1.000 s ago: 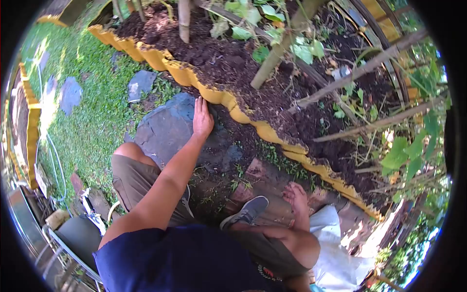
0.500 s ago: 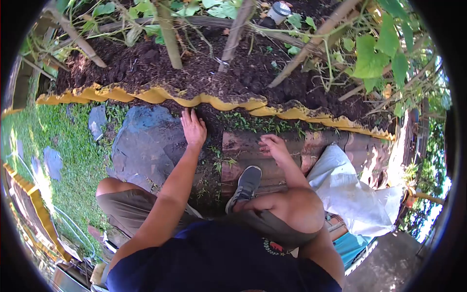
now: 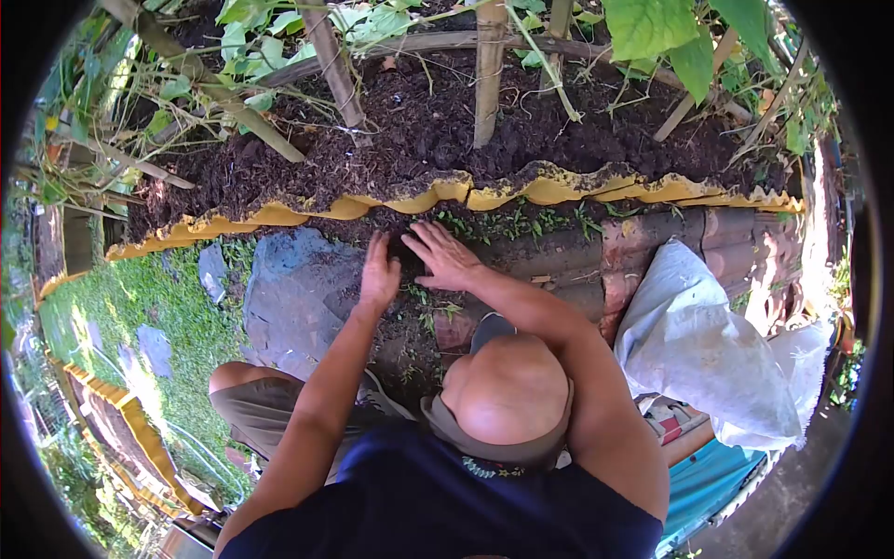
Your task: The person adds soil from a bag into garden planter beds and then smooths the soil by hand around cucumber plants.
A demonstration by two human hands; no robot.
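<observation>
My left hand (image 3: 379,277) rests with its fingers stretched out at the right side of a grey stone slab (image 3: 298,298). Its fingertips reach the dark soil just below the yellow wavy edging (image 3: 345,207). Close beside it, my right hand (image 3: 442,257) lies palm down, fingers spread, over the same strip of soil. Neither hand holds anything that I can see. Small green weeds (image 3: 531,224) grow along the foot of the edging, right of my right hand. What lies under my palms is hidden.
Behind the edging is a dark soil bed (image 3: 419,112) with wooden stakes (image 3: 489,74) and leafy vines. Brown tiles (image 3: 568,265) cover the ground at right, where a white sack (image 3: 708,345) lies. Grass (image 3: 177,298) is at left.
My right hand has moved left and forward, from above the tiles to the soil beside my left hand. My left hand stays near the edging. The view has shifted slightly.
</observation>
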